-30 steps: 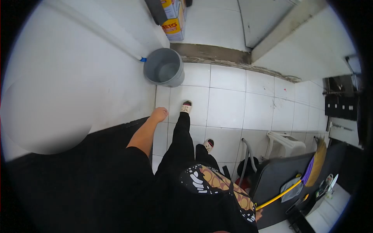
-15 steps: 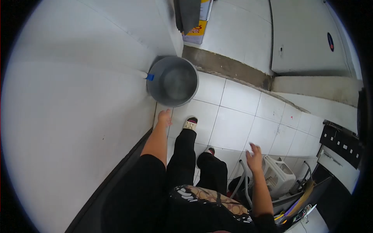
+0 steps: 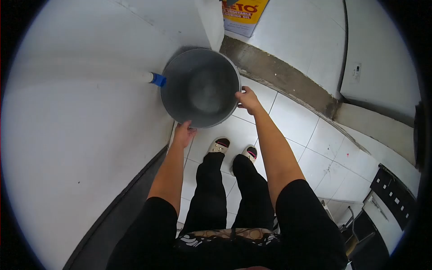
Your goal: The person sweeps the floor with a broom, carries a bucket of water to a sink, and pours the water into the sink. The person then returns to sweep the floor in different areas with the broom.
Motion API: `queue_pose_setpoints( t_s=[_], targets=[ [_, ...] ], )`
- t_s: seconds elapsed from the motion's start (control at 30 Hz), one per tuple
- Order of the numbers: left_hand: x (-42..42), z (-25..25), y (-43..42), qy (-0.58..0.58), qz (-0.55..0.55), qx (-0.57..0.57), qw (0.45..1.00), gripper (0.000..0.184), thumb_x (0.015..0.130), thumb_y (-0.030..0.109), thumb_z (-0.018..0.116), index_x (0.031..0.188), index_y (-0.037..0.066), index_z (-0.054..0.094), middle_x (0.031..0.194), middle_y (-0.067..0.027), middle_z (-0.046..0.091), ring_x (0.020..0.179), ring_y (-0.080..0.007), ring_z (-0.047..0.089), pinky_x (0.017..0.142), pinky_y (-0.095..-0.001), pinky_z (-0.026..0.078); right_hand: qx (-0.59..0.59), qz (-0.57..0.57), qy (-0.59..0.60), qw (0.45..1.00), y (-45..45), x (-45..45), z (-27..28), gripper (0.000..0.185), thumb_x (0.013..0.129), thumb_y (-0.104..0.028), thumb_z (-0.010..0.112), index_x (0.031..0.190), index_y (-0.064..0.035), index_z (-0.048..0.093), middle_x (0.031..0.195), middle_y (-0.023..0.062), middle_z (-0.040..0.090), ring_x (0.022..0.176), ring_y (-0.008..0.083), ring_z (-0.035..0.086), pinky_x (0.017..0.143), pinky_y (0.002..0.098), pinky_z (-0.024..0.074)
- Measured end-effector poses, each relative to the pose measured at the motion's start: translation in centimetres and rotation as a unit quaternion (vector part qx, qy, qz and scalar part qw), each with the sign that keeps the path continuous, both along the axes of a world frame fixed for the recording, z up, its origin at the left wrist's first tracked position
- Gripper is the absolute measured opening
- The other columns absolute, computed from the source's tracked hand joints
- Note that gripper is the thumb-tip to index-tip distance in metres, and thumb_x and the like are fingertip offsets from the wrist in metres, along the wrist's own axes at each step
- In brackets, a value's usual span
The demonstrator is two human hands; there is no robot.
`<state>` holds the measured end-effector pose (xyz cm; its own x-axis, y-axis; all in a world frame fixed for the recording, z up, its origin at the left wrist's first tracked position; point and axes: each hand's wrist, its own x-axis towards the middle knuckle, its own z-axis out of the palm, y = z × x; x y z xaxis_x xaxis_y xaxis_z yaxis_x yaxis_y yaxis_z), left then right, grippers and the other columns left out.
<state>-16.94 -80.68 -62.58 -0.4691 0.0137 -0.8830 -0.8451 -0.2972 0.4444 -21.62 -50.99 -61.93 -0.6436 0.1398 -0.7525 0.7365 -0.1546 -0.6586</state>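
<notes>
A large round grey bucket (image 3: 202, 90) stands in the corner against the white wall, and I look down into its open top. At the near left rim, my left hand (image 3: 183, 134) has its thumb over the edge and its fingers outside. My right hand (image 3: 247, 100) grips the right rim the same way, thumb inside. Just at the bucket's left edge, a blue-ended white pipe (image 3: 158, 80) juts from the wall. The inside of the bucket looks bare, with a paler patch on its bottom.
A raised concrete ledge (image 3: 279, 67) runs behind the bucket, with a yellow and white cooking oil tin (image 3: 245, 15) beyond it. My sandalled feet (image 3: 219, 145) stand on white floor tiles. A black-and-white stove-like unit (image 3: 391, 193) is at the far right.
I have stepped nearer the bucket. My right hand has swung in from the right to its rim, and my left hand has closed on the near left rim.
</notes>
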Motion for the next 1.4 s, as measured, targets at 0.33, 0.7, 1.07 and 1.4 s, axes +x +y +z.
queue_pose_setpoints(
  t_s=[0.33, 0.7, 1.07, 1.4],
  targets=[
    [2.5, 2.4, 3.0, 0.005, -0.023, 0.015, 1.0, 0.026, 0.078, 0.006, 0.049, 0.102, 0.001, 0.041, 0.094, -0.0122, 0.052, 0.084, -0.026, 0.056, 0.074, -0.0392, 0.049, -0.008, -0.004, -0.037, 0.999, 3.1, 5.8, -0.3, 0.042, 0.069, -0.011, 0.057, 0.105, 0.0064, 0.044, 0.09, 0.0153, 0.055, 0.074, 0.0226, 0.056, 0.059, 0.0338, 0.0473],
    [8.4, 16.3, 13.8, -0.088, -0.371, 0.02, 0.924, 0.053, 0.064, 0.011, 0.061, 0.11, -0.003, 0.038, 0.098, -0.0139, 0.05, 0.086, -0.0252, 0.054, 0.068, -0.0383, 0.05, -0.063, -0.403, -0.098, 0.908, 6.1, 32.2, 18.2, 0.032, 0.068, -0.007, 0.051, 0.097, 0.0017, 0.045, 0.088, 0.012, 0.053, 0.074, 0.0235, 0.056, 0.06, 0.0356, 0.0498],
    [21.7, 37.3, 34.3, -0.096, -0.658, 0.11, 0.739, 0.049, 0.068, 0.014, 0.057, 0.109, -0.004, 0.038, 0.091, -0.0162, 0.054, 0.076, -0.0268, 0.059, 0.067, -0.0411, 0.051, 0.029, -0.712, -0.004, 0.702, 10.3, 55.1, 41.2, 0.03, 0.066, -0.009, 0.054, 0.094, -0.0003, 0.047, 0.084, 0.009, 0.05, 0.072, 0.0199, 0.051, 0.058, 0.0336, 0.0446],
    [31.0, 51.3, 53.9, -0.075, -0.767, 0.158, 0.618, 0.034, 0.074, 0.02, 0.05, 0.1, -0.001, 0.046, 0.088, -0.0158, 0.057, 0.076, -0.0274, 0.059, 0.069, -0.0415, 0.05, 0.008, -0.817, 0.27, 0.509, 19.8, 65.1, 51.3, 0.032, 0.084, -0.042, 0.046, 0.09, -0.0107, 0.052, 0.065, -0.0035, 0.052, 0.056, 0.0074, 0.05, 0.047, 0.0227, 0.0366]
  ],
)
